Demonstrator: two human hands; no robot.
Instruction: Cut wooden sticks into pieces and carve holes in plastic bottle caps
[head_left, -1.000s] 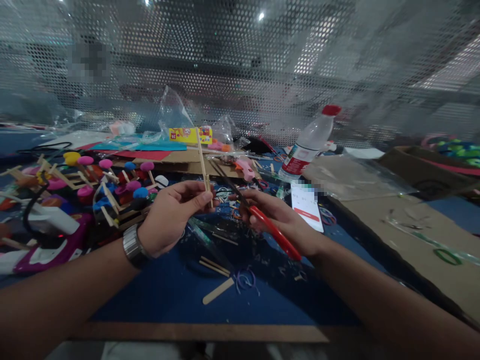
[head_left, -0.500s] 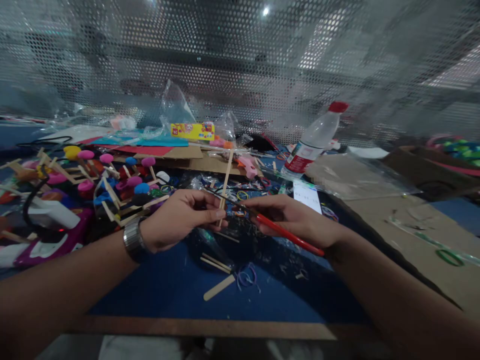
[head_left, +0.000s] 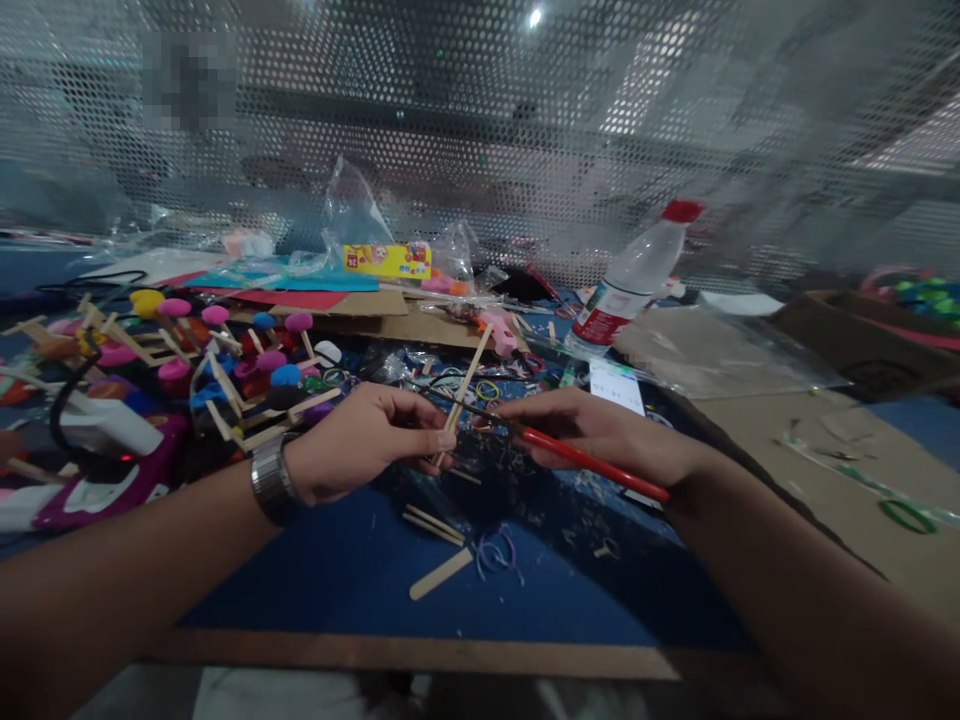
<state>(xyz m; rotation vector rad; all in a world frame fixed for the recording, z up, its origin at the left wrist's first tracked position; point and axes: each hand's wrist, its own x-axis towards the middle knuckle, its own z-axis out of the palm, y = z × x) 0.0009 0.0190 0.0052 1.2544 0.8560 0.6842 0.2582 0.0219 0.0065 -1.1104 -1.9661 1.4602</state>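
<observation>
My left hand (head_left: 382, 435), wearing a metal-banded watch (head_left: 271, 480), pinches thin wooden sticks (head_left: 474, 368) between thumb and fingers. They stand tilted, upper end leaning right. My right hand (head_left: 592, 430) is closed around red-handled pliers (head_left: 592, 462). Their slim dark jaws point left and cross the sticks just above my left thumb; whether they bite into the wood I cannot tell. Below the hands, on the blue tabletop, lie a flat craft stick (head_left: 441, 575), two thinner sticks (head_left: 433, 524) and purple and pale-blue rubber bands (head_left: 498, 552).
Stick-built pieces with coloured clay blobs (head_left: 262, 365) crowd the left, beside a purple power strip (head_left: 112, 475). Behind the hands are a pink glue gun (head_left: 501, 333) and a yellow box (head_left: 387, 261). A red-capped bottle (head_left: 626, 280), phone (head_left: 615, 386) and cardboard (head_left: 810, 480) occupy the right.
The sticks in my left hand have tipped further to the right. My right hand and the pliers have shifted slightly right.
</observation>
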